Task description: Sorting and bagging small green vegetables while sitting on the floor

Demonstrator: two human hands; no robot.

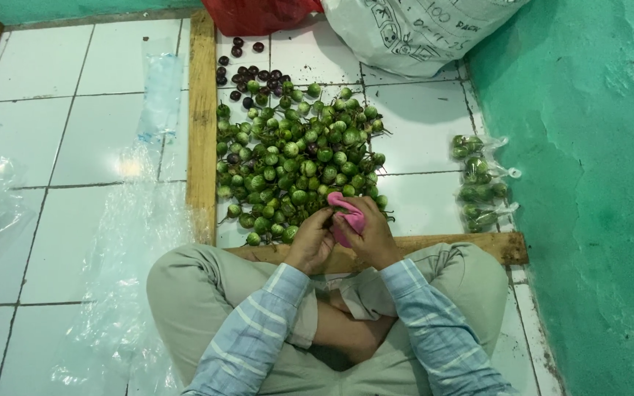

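On the white tiled floor, bounded at right by a green wall, a person sits cross-legged in beige trousers and a blue striped shirt. Wooden battens frame a bay holding a heap of small round green eggplants, with a few dark purple ones at its far edge. A white printed sack and a red bag lie beyond the heap. Clear plastic sheeting lies at left. Four filled clear bags of eggplants sit beside the wall. Both hands meet at the heap's near edge: the right hand is closed around a pink cloth, and the left hand pinches its edge.
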